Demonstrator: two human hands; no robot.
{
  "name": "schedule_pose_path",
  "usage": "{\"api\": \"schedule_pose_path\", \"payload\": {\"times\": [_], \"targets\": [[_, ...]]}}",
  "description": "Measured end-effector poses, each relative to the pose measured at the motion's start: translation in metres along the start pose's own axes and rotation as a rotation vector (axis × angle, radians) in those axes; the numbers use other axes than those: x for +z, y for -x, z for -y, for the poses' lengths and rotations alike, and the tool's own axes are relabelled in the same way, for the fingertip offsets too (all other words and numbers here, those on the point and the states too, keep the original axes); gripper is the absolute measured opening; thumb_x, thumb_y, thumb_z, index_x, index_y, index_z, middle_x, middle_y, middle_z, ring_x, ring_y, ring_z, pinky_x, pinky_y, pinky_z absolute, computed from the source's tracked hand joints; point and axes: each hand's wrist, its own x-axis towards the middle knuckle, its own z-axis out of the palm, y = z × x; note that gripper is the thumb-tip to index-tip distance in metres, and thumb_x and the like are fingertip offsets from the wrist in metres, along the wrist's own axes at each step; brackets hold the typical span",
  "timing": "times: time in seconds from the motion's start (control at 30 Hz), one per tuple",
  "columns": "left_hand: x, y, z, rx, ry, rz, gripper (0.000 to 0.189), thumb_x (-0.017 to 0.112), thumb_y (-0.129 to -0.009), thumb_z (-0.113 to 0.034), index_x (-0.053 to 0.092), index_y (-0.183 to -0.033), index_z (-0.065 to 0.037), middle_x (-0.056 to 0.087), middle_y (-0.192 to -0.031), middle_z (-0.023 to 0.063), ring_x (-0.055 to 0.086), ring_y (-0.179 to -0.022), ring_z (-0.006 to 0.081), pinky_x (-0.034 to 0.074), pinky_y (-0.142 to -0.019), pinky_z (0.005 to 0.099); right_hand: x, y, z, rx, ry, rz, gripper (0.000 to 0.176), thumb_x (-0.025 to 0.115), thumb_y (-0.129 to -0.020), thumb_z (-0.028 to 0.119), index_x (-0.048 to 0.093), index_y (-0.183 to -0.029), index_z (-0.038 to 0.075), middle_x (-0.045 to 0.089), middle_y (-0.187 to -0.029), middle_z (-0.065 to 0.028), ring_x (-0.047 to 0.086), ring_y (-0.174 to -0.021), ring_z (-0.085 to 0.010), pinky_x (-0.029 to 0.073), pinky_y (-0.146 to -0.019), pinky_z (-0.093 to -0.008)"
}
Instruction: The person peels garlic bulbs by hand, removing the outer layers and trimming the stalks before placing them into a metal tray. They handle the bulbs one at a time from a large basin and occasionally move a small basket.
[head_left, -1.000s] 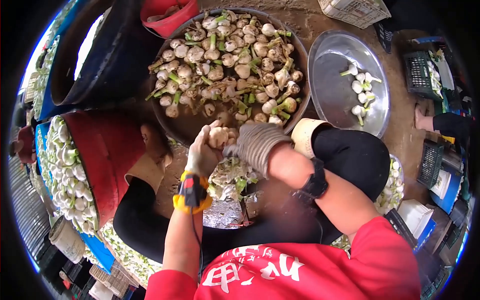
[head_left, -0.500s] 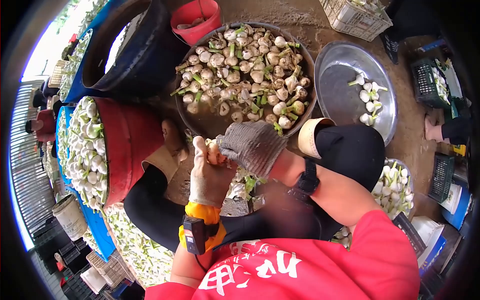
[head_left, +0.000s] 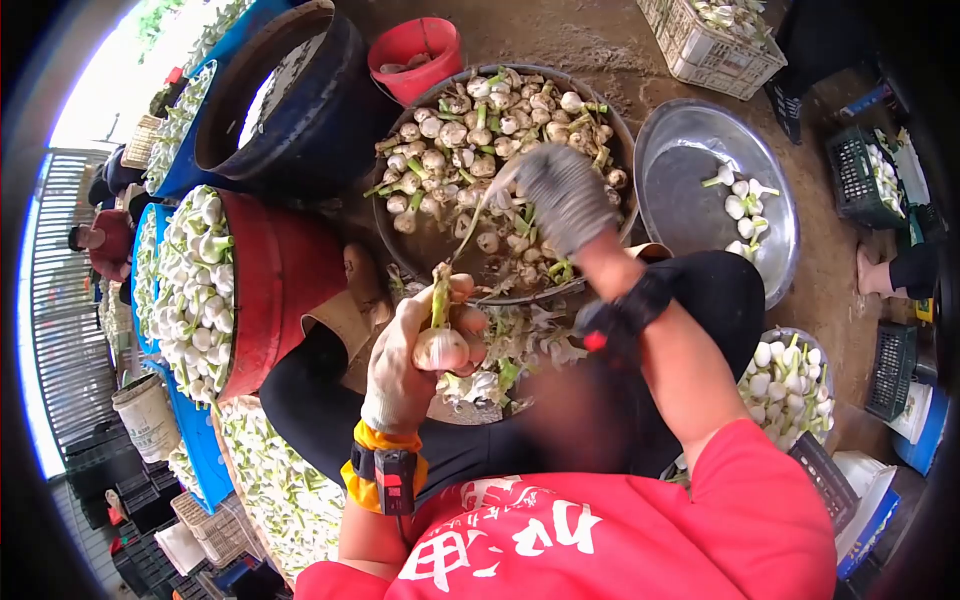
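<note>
My left hand (head_left: 398,375), in a pale glove, holds a garlic bulb (head_left: 441,349) with its green stem pointing up. My right hand (head_left: 568,198), in a grey glove and smeared by motion, is raised over a large round basin (head_left: 415,248). From its fingers a thin strip of garlic skin (head_left: 487,208) trails down toward the stem tip. Soil-stained garlic bulbs (head_left: 452,133) with cut stems fill much of the basin. Loose peelings (head_left: 535,340) lie below my hands, between my legs.
To the right, a metal bowl (head_left: 672,185) holds several white bulbs. A red tub (head_left: 285,290) heaped with cleaned garlic stands at left, near a dark blue barrel (head_left: 335,130). A red bucket (head_left: 440,75) and a pale crate (head_left: 700,60) sit behind. Another person's foot (head_left: 873,270) shows far right.
My right hand has moved up and away from my left hand, drawing out a strip of skin. The bulb in my left hand now shows, stem upright.
</note>
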Motion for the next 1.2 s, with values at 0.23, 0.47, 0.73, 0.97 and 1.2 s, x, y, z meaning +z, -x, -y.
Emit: {"api": "schedule_pose_path", "payload": {"times": [0.23, 0.47, 0.73, 0.97, 1.2], "targets": [[-0.015, 0.009, 0.013, 0.224, 0.044, -0.149, 0.048, 0.047, -0.101, -0.04, 0.046, -0.127, 0.0, 0.062, -0.098, 0.0108, 0.066, -0.074, 0.0166, 0.053, -0.066, 0.026, 0.031, 0.05, 0.01, 0.398, -0.336, 0.711, 0.045, 0.08, -0.08, 0.024, 0.062, -0.114, 0.002, 0.065, -0.097, -0.0057, 0.061, -0.088, -0.0142, 0.052, -0.08, -0.0297], [-0.006, 0.002, 0.02, 0.202, -0.064, -0.185, 0.032, 0.039, -0.103, -0.033, 0.048, -0.103, -0.003, 0.061, -0.072, 0.0114, 0.058, -0.057, 0.0158, 0.048, -0.057, 0.0243, 0.029, 0.059, 0.037, 0.309, -0.338, 0.66, 0.033, 0.077, -0.083, 0.021, 0.065, -0.109, 0.003, 0.069, -0.095, -0.0033, 0.062, -0.085, -0.0092, 0.052, -0.077, -0.0255], [0.007, 0.004, 0.01, 0.076, 0.106, -0.197, 0.048, 0.032, -0.104, -0.046, 0.052, -0.101, -0.002, 0.062, -0.07, 0.0145, 0.06, -0.055, 0.0205, 0.048, -0.054, 0.0276, 0.021, 0.057, 0.04, 0.4, -0.537, 0.694, 0.025, 0.07, -0.088, 0.014, 0.065, -0.109, 0.003, 0.07, -0.093, -0.0035, 0.064, -0.084, -0.0109, 0.053, -0.078, -0.0265], [-0.037, -0.019, 0.019, 0.507, -0.691, -0.259, 0.007, 0.065, -0.083, 0.001, 0.065, -0.09, 0.0, 0.065, -0.087, 0.0092, 0.062, -0.085, 0.017, 0.049, -0.069, 0.0249, 0.039, 0.062, 0.02, 0.248, -0.264, 0.656, 0.013, 0.066, -0.088, 0.013, 0.067, -0.096, 0.002, 0.068, -0.085, -0.0042, 0.062, -0.079, -0.0134, 0.051, -0.073, -0.0303], [-0.093, -0.037, 0.038, 0.23, 0.003, -0.569, 0.024, 0.057, -0.098, -0.025, 0.064, -0.091, -0.003, 0.063, -0.076, -0.0016, 0.053, -0.063, 0.0035, 0.039, -0.058, 0.0175, 0.016, 0.069, 0.04, 0.381, -0.495, 1.222, 0.018, 0.071, -0.088, 0.02, 0.066, -0.093, 0.003, 0.066, -0.081, -0.0036, 0.061, -0.076, -0.0121, 0.049, -0.07, -0.029]]}}
